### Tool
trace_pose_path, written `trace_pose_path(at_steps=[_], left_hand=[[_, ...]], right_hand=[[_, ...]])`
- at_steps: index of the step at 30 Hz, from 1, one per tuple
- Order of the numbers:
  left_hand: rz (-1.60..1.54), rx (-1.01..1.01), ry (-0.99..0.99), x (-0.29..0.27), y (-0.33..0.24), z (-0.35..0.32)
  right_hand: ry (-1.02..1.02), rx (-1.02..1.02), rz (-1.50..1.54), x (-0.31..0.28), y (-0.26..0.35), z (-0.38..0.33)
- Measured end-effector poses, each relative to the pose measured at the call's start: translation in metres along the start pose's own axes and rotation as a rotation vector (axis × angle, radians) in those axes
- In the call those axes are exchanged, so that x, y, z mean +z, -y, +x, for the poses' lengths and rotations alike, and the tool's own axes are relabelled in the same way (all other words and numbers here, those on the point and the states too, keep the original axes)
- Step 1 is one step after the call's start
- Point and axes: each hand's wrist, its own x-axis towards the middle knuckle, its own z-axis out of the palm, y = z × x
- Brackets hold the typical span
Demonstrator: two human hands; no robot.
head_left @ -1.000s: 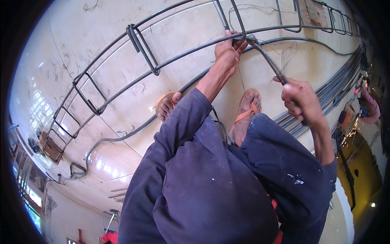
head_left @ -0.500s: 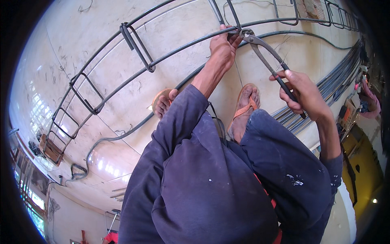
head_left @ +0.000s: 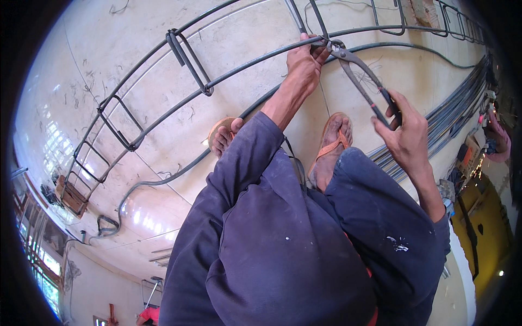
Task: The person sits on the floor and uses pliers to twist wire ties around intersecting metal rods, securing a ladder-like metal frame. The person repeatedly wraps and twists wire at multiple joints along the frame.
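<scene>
A: Where are the long dark metal pincers (head_left: 363, 81) sitting?

B: Their head is meeting the long grey steel rebar cage (head_left: 239, 73) just beside the left hand (head_left: 303, 62), which is wrapping tight around a bar. The right hand (head_left: 405, 133) is closing around the pincer handles, lower and to the right.

A: Anything boxed or labelled around?

B: An orange box-like object (head_left: 465, 157) is lying at the right edge near the bundle of grey straight rods (head_left: 457, 108); what it is, I cannot tell.
</scene>
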Motion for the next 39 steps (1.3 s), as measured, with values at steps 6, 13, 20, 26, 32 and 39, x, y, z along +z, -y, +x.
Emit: trace_pose_path(at_steps=[6, 13, 20, 26, 32, 39], left_hand=[[0.006, 0.026, 0.012, -0.002, 0.000, 0.002], [0.001, 0.004, 0.013, 0.001, 0.001, 0.002], [0.005, 0.024, -0.018, 0.000, 0.000, 0.002], [0.046, 0.024, -0.033, 0.002, -0.001, -0.004], [0.025, 0.038, 0.066, -0.004, -0.001, 0.003], [0.092, 0.032, 0.014, -0.004, 0.001, 0.002]], right_hand=[[0.140, 0.035, 0.094, 0.011, -0.018, 0.000], [0.708, 0.679, 1.539, 0.023, -0.032, 0.001], [0.150, 0.164, 0.218, -0.022, 0.006, 0.012], [-0.080, -0.170, -0.338, -0.005, -0.010, -0.002], [0.825, 0.801, 1.589, 0.000, -0.044, 0.018], [0.641, 0.418, 1.043, 0.018, -0.053, 0.017]])
